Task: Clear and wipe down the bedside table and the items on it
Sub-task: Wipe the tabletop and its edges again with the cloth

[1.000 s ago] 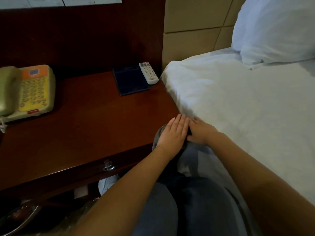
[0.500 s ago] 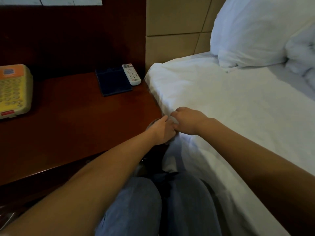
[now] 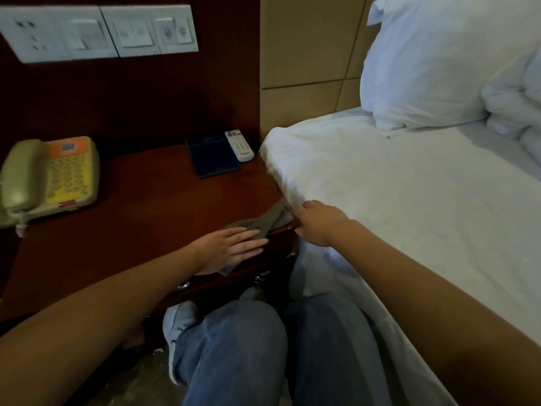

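- Left hand (image 3: 231, 244) lies flat on the grey cloth (image 3: 265, 219); whether the right hand (image 3: 319, 222) grips the cloth's end is unclear
- Telephone (image 3: 49, 177), remote (image 3: 239, 145) and folder (image 3: 212, 158) are uncleared on the bedside table (image 3: 146, 215); wiping looks barely begun

Hotel bedroom: white-sheeted bed (image 3: 395, 200) with pillow (image 3: 433, 63), dark wooden bedside table (image 3: 140, 206) carrying a corded telephone (image 3: 49, 177) and remote control (image 3: 239, 145), beneath a wall switch panel (image 3: 96, 32).

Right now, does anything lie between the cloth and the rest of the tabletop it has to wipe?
Nothing visible. The left hand presses the grey cloth flat at the front right corner of the table; bare wood runs from there to the telephone, dark folder and remote.
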Tool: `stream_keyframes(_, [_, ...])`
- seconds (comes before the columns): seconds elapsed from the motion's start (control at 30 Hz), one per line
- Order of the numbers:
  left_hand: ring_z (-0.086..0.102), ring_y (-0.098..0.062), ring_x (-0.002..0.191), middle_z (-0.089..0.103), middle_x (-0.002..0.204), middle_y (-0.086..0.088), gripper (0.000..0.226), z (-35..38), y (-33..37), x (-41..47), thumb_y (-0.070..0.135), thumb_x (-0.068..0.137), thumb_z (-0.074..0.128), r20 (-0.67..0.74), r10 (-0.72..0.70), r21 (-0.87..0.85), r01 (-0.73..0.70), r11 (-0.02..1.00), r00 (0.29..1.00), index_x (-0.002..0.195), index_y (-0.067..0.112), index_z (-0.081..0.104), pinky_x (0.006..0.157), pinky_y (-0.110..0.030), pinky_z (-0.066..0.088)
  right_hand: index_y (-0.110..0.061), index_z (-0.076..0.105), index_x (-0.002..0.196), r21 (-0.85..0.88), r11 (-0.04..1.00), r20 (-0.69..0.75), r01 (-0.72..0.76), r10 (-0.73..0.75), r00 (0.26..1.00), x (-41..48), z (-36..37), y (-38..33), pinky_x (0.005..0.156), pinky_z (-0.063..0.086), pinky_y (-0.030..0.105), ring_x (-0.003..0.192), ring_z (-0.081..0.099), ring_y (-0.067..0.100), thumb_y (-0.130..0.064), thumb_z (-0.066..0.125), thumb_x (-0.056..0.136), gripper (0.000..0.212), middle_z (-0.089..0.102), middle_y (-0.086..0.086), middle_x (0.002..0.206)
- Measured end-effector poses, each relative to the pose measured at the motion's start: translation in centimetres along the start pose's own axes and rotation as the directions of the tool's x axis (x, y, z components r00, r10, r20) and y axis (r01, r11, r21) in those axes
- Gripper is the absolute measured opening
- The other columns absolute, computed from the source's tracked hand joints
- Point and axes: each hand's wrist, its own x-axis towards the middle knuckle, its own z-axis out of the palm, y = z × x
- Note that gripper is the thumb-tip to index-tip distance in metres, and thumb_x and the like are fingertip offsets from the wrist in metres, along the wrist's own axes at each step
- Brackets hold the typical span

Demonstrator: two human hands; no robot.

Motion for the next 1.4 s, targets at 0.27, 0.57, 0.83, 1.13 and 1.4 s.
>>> stream_keyframes(0.27, [-0.034, -0.026, 0.135, -0.041, 0.144, -0.012, 0.097, 3.7, 0.6, -9.3, 0.043, 0.097, 0.038, 0.068, -0.378, -0.243, 0.383, 0.891, 0.923, 0.130, 0.011, -0.047, 0.110, -0.036, -0.020, -0.014, 0.035, 0.142, 0.058, 0.998, 0.049, -0.038, 0.035, 0.998, 0.4, 0.1, -2.3, 0.098, 0.043, 0.044, 0.129, 0.038, 0.030, -0.034, 0.042, 0.100, 0.047, 0.039, 0.013, 0.139])
stream_keyframes(0.57, [-0.028, -0.027, 0.136, -0.036, 0.143, -0.015, 0.088, 2.5, 2.7, -4.5, 0.036, 0.098, 0.043, 0.025, -0.494, -0.309, 0.476, 0.823, 0.869, 0.138, 0.002, -0.028, 0.110, -0.038, -0.015, -0.013, 0.041, 0.138, 0.111, 0.994, -0.027, -0.016, 0.020, 0.999, 0.3, -0.1, -2.4, 0.098, 0.043, 0.044, 0.127, 0.042, 0.031, -0.035, 0.042, 0.099, 0.045, 0.043, 0.012, 0.136])
stream_keyframes(0.83, [-0.004, -0.041, 0.144, -0.016, 0.155, -0.024, 0.070, -0.2, 3.8, 3.4, 0.019, 0.102, 0.034, -0.034, -0.553, -0.417, 0.491, 0.765, 0.833, 0.145, -0.004, -0.015, 0.117, -0.045, 0.003, -0.013, 0.052, 0.134, 0.465, 0.885, -0.287, 0.017, 0.133, 0.949, 2.0, -0.8, -0.5, 0.099, 0.040, 0.035, 0.121, 0.049, 0.026, -0.026, 0.042, 0.100, 0.038, 0.052, 0.009, 0.133])
stream_keyframes(1.13, [-0.003, -0.040, 0.145, -0.006, 0.157, -0.023, 0.073, -5.4, 2.3, 13.4, 0.036, 0.100, 0.035, -0.006, -0.474, -0.498, 0.408, 0.765, 0.880, 0.149, 0.001, -0.006, 0.119, -0.047, 0.005, -0.009, 0.060, 0.123, 0.585, 0.810, -0.353, 0.025, 0.227, 0.908, 4.5, 1.4, 0.6, 0.094, 0.037, 0.026, 0.114, 0.052, 0.025, -0.015, 0.047, 0.097, 0.029, 0.057, 0.011, 0.126])
stream_keyframes(1.4, [-0.002, -0.017, 0.147, -0.004, 0.160, -0.003, 0.064, -1.5, -4.0, 11.3, 0.046, 0.101, 0.022, 0.018, -0.537, -0.817, 0.322, 0.479, 0.843, 0.152, 0.013, 0.001, 0.119, -0.033, 0.000, -0.006, 0.055, 0.129, 0.538, 0.843, -0.308, -0.022, 0.221, 0.925, 7.7, 1.1, -0.7, 0.098, 0.037, 0.030, 0.119, 0.051, 0.030, -0.011, 0.045, 0.095, 0.036, 0.055, 0.016, 0.131])
